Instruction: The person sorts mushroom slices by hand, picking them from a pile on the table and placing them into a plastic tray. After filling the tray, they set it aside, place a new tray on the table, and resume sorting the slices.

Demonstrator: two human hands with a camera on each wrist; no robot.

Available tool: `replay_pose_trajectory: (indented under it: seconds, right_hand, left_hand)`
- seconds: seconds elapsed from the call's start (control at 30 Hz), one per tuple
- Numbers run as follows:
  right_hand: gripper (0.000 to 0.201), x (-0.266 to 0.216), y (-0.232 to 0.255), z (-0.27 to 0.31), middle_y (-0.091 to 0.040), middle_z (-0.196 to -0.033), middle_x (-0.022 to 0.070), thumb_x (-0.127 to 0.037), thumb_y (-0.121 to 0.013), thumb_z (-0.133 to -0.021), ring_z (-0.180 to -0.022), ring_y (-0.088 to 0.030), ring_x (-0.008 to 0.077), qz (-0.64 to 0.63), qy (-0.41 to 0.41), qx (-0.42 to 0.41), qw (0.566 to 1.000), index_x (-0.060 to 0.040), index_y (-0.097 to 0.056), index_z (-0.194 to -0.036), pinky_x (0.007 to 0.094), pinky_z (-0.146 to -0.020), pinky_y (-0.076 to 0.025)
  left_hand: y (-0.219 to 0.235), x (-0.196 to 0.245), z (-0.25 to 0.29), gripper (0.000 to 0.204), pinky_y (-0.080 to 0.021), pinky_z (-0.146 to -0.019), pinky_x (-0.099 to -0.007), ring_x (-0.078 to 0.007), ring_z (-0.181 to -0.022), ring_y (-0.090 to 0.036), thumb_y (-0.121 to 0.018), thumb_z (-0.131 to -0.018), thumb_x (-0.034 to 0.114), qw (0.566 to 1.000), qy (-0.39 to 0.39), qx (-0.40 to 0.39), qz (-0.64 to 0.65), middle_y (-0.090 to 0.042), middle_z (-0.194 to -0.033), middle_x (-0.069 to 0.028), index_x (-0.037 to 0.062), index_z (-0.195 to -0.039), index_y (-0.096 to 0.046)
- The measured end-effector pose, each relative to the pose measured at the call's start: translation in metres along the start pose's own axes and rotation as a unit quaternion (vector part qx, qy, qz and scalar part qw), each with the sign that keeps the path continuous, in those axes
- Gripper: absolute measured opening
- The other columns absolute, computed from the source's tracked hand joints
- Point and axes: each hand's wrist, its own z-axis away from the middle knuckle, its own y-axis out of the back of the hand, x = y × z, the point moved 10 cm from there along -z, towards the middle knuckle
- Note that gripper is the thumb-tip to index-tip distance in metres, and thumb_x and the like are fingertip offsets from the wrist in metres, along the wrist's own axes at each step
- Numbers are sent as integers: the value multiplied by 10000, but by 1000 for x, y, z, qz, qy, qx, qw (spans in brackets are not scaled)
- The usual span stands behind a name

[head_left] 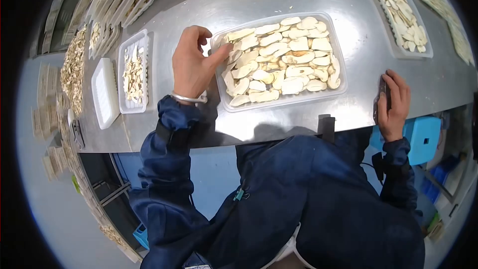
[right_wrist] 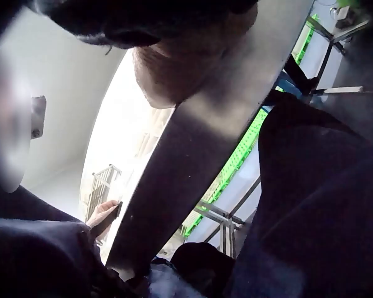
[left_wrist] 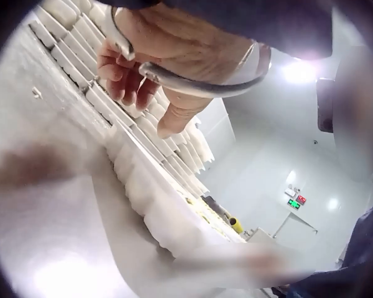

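Note:
A clear plastic tray filled with rows of pale mushroom slices lies on the metal table in the head view. My left hand is over the tray's left rim, its thumb reaching across the slices at that end and its fingers loosely bent. In the left wrist view the left hand wears a silver bracelet, and a gap shows between thumb and fingers. My right hand rests on the table's front edge, right of the tray, with relaxed fingers; a dark shape lies beside them.
At the left are a small tray of slice pieces, a white tray and stacked trays. Another tray of slices stands at the back right. The table's front edge runs close to my body; a blue stool is below.

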Motion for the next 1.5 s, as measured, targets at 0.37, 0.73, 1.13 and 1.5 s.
replay_pose_trajectory:
  seconds: [0.37, 0.73, 1.13, 1.5]
  right_hand:
    - [412, 4, -2, 3, -571, -1315, 159, -80, -557, -820, -1225, -517, 338, 13, -5, -4, 1000, -10, -616, -1222, 440, -1062, -393]
    - [411, 4, -3, 3, -573, -1310, 161, -78, -557, -820, -1223, -518, 344, 15, -4, -6, 1000, -13, -616, -1222, 444, -1060, -391]
    - [406, 2, -1, 2, -569, -1315, 152, -60, -558, -825, -1221, -515, 338, 7, -5, -4, 1000, -15, -613, -1224, 440, -1058, -391]
    - [408, 2, -1, 2, -571, -1309, 156, -61, -550, -822, -1218, -518, 339, 15, -3, -3, 1000, -14, -613, -1222, 443, -1057, -390]
  left_hand:
    - [-18, -3, -4, 403, -460, -770, -343, -215, -857, -507, -759, -704, 194, 999, -11, 30, -21, -521, -963, -92, 12, -1006, -563]
    - [-18, -33, -1, 359, -478, -743, -302, -210, -852, -559, -701, -749, 119, 992, 66, 7, 106, -569, -964, -113, 9, -1063, -565]
    - [-23, -68, 36, 249, -458, -728, -186, -53, -778, -519, -708, -848, 54, 927, 200, -44, 314, -587, -907, -3, 6, -1061, -590]
    - [-27, -64, 32, 250, -454, -681, -192, -60, -740, -503, -715, -808, 55, 943, 192, -34, 269, -570, -868, -2, 7, -1012, -579]
